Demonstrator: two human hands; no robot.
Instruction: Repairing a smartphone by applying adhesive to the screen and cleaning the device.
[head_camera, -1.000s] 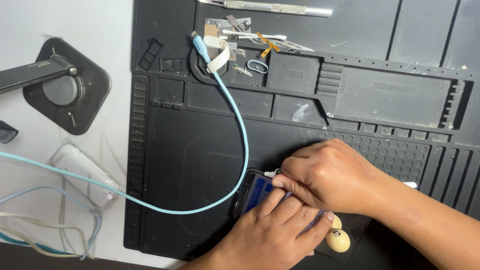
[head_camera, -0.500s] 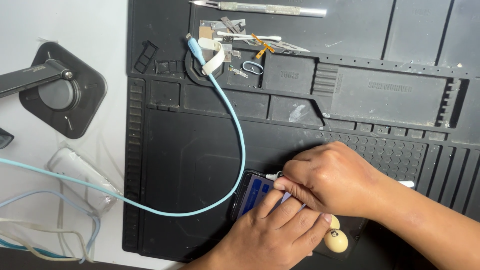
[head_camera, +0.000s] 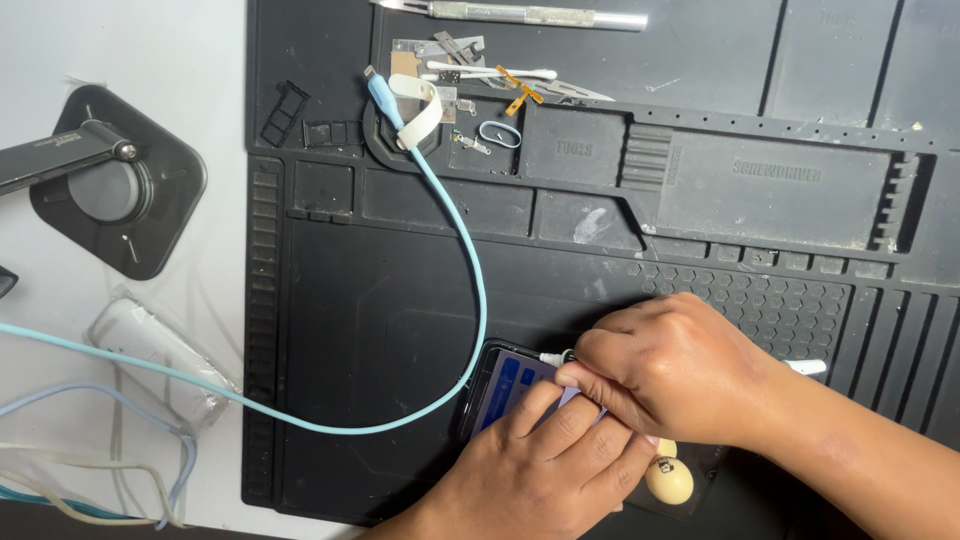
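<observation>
A small phone (head_camera: 505, 388) with a lit blue screen lies on the black repair mat (head_camera: 380, 330) near its front edge. My left hand (head_camera: 545, 470) comes up from below and rests its fingers on the phone, holding it down. My right hand (head_camera: 680, 375) crosses over it from the right, pinching a thin white tool (head_camera: 553, 356) whose tip sits at the phone's top edge. The tool's other end (head_camera: 808, 367) sticks out behind my right wrist. Most of the phone is hidden under both hands. A cream round knob (head_camera: 669, 479) shows under my right hand.
A light blue cable (head_camera: 470, 270) loops over the mat from a taped plug (head_camera: 385, 98) to the left. Small parts, swabs and tweezers (head_camera: 500, 75) lie in the mat's top trays, a metal blade handle (head_camera: 530, 13) above. A black stand base (head_camera: 110, 195), plastic bag (head_camera: 165, 355) and thin wires (head_camera: 90, 480) sit on the white table.
My right hand has edged slightly left along the phone's top edge with the tool. My left hand stays on the phone. The view has shifted a little.
</observation>
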